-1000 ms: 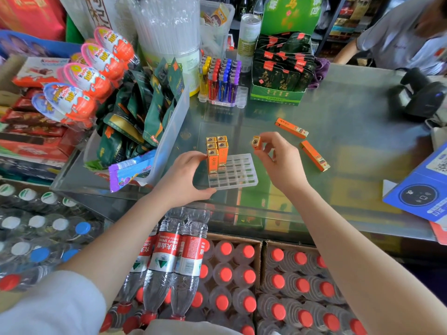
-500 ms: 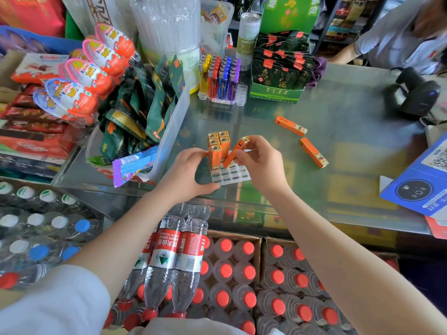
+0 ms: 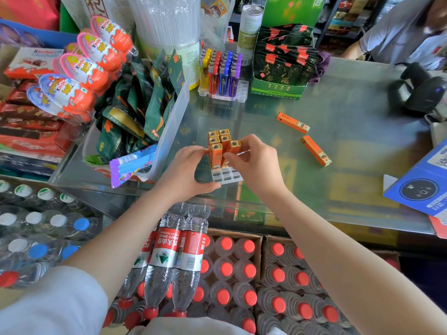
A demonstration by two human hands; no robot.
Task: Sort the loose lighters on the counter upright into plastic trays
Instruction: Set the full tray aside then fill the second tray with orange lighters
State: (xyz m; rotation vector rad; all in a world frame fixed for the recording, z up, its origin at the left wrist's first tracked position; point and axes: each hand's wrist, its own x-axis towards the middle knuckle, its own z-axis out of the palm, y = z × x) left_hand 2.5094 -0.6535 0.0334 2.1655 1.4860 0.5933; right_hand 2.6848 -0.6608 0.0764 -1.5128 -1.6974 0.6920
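On the glass counter (image 3: 338, 141), the right hand (image 3: 254, 163) is pinching an orange lighter (image 3: 232, 151) by its upper part, tilted, its base apparently entering a slot of the clear plastic tray (image 3: 226, 175), though the fingers are hiding the contact. The left hand (image 3: 186, 172) is curling against the tray's left edge, fingertips touching the five upright lighters (image 3: 217, 143) standing at its far-left corner. Two loose lighters (image 3: 292, 122) are lying flat well to the right, near each other.
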